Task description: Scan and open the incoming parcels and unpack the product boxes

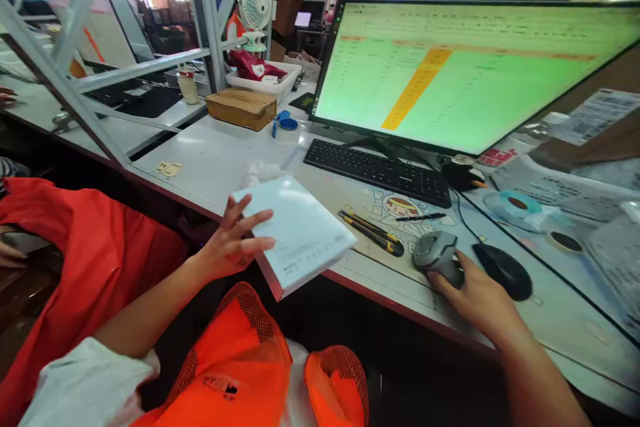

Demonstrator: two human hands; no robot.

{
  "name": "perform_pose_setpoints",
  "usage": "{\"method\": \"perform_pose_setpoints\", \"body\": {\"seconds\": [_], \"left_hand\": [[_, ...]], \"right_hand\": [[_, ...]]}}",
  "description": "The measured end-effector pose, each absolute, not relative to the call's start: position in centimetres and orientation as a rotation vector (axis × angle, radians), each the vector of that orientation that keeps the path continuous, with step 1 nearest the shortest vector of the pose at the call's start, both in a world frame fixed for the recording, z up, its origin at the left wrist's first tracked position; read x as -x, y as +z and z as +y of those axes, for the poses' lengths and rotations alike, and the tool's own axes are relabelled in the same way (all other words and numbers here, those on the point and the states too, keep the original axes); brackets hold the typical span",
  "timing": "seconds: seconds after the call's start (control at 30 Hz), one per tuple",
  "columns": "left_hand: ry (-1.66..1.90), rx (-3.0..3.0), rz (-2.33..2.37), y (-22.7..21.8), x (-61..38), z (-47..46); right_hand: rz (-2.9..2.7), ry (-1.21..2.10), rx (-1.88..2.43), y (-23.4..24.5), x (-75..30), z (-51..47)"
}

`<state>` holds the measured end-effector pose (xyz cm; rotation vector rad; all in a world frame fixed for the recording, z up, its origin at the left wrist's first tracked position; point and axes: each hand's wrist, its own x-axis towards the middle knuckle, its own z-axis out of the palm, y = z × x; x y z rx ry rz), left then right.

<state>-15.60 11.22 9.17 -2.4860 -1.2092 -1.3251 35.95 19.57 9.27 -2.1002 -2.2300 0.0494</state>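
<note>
A flat white box with small print lies at the desk's front edge, its near corner jutting past it. My left hand grips the box by its left side, fingers spread over the top face; its thumb is not clearly seen. On the right, my right hand is closed around the handle of a grey barcode scanner, held low over the desk mat. Between the two hands lie yellow-and-black utility knives. A black pen rests behind the scanner.
A monitor stands behind a black keyboard. The black mouse is right of the scanner, with tape rolls beyond. Leftward are a brown carton, blue tape and a metal frame. Red cloth hangs at left.
</note>
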Motion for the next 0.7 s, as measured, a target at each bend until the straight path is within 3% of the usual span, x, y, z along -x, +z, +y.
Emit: {"method": "perform_pose_setpoints", "body": {"seconds": [0.07, 0.2, 0.33, 0.7], "left_hand": [[-1.192, 2.66, -1.161, 7.3, 13.9, 12.7], [-1.275, 2.73, -0.996, 3.2, 11.7, 14.3], [-1.312, 2.72, -1.21, 0.5, 11.2, 14.4], [-1.138, 2.696, -1.281, -0.6, 10.9, 14.1]], "right_hand": [[-2.18, 0.063, 2.214, 9.1, -35.1, 19.1], [-2.053, -0.069, 2.293, 8.8, -34.1, 18.2], [-2.007, -0.066, 2.309, 8.4, -33.8, 17.6], [-2.08, 0.044, 2.266, 8.9, -33.7, 17.6]]}}
